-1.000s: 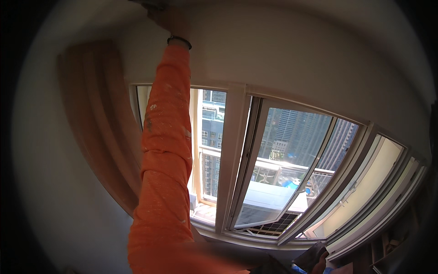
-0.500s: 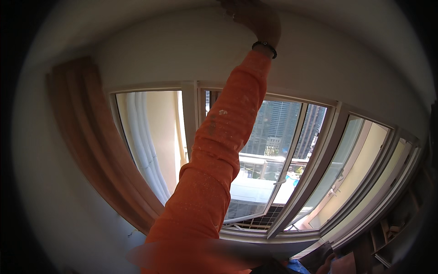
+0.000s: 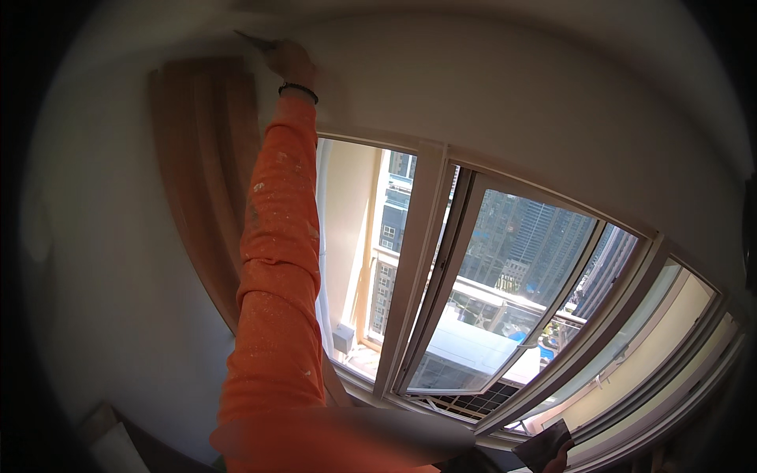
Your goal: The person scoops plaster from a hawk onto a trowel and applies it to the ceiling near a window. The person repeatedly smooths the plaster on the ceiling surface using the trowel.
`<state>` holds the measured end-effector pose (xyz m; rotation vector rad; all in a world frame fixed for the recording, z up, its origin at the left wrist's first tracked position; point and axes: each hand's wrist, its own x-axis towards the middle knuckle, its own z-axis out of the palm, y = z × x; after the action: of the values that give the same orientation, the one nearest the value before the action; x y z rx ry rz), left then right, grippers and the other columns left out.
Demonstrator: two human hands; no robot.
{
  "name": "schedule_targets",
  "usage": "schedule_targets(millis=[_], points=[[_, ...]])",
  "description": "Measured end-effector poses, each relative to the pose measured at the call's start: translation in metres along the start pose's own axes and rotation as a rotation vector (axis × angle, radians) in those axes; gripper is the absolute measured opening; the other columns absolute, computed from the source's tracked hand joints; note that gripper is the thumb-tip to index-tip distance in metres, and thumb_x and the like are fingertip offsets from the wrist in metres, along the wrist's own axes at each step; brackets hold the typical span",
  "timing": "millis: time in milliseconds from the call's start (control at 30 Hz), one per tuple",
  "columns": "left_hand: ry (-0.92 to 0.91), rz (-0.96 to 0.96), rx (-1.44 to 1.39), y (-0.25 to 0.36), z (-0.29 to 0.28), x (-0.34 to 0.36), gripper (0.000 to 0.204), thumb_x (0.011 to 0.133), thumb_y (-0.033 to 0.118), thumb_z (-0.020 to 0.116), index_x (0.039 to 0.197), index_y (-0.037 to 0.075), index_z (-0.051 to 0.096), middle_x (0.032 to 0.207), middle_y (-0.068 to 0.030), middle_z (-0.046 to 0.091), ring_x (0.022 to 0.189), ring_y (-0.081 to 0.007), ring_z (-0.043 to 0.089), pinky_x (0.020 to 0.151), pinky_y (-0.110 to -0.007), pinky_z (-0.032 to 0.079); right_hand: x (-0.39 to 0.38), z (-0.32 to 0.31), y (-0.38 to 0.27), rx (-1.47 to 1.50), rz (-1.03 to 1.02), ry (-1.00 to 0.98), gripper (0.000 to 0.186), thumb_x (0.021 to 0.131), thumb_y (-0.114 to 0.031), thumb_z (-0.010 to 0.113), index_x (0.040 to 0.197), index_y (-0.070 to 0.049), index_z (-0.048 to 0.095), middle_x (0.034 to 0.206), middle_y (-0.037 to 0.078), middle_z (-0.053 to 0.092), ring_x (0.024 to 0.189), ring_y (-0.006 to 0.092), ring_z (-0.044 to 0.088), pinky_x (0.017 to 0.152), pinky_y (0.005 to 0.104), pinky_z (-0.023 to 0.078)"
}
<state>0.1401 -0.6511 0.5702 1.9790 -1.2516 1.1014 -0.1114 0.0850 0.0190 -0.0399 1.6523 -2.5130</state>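
My left arm, in an orange paint-flecked sleeve with a black wristband, reaches straight up. My left hand (image 3: 292, 59) is closed on a thin flat blade tool (image 3: 252, 38) whose tip points left. The tip touches the white wall (image 3: 505, 102) just under the ceiling, above the window. At the lower edge a small part of what seems to be my right hand (image 3: 564, 459) shows next to a dark flat object (image 3: 544, 445). Its grip is hidden.
A white-framed window (image 3: 430, 236) has one sash (image 3: 505, 299) swung open toward tall buildings outside. A tan curtain (image 3: 209, 173) hangs left of the window, right beside my raised arm. Something pale lies at the lower left (image 3: 118, 445).
The view has swung between frames. My raised hand now sits further left, above the curtain's top edge, and the blade tool shows in it.
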Motion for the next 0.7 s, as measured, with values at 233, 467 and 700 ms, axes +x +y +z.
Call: schedule_targets(millis=[233, 467, 700], points=[[0.105, 0.103, -0.235, -0.041, 0.056, 0.063, 0.034, 0.093, 0.035, 0.065, 0.122, 0.018, 0.072, 0.123, -0.0036, 0.071, 0.117, -0.0226, 0.067, 0.095, -0.039, 0.053, -0.011, 0.066, 0.016, -0.011, 0.025, -0.014, 0.057, 0.106, -0.052, 0.049, 0.135, -0.004, 0.054, 0.124, 0.013, 0.06, 0.11, 0.0267, 0.059, 0.095, 0.0371, 0.049], [0.391, 0.042, 0.062, 0.007, 0.113, 0.124, 0.039, 0.095, 0.045, 0.059, 0.121, 0.018, 0.071, 0.124, -0.001, 0.07, 0.117, -0.0221, 0.064, 0.096, -0.041, 0.051, -0.025, 0.078, 0.024, -0.01, 0.041, -0.013, 0.057, 0.106, -0.052, 0.049, 0.136, -0.004, 0.054, 0.125, 0.013, 0.06, 0.11, 0.027, 0.059, 0.096, 0.0375, 0.049], [0.241, 0.089, 2.255, 0.059, -0.012, 0.048, 0.035, 0.1, 0.042, 0.046, 0.116, 0.014, 0.061, 0.108, -0.001, 0.062, 0.105, -0.0186, 0.056, 0.088, -0.035, 0.045, -0.026, 0.039, 0.02, 0.002, 0.019, 0.033, 0.058, 0.106, -0.052, 0.049, 0.137, -0.004, 0.054, 0.125, 0.013, 0.06, 0.111, 0.0273, 0.059, 0.096, 0.0379, 0.05]])
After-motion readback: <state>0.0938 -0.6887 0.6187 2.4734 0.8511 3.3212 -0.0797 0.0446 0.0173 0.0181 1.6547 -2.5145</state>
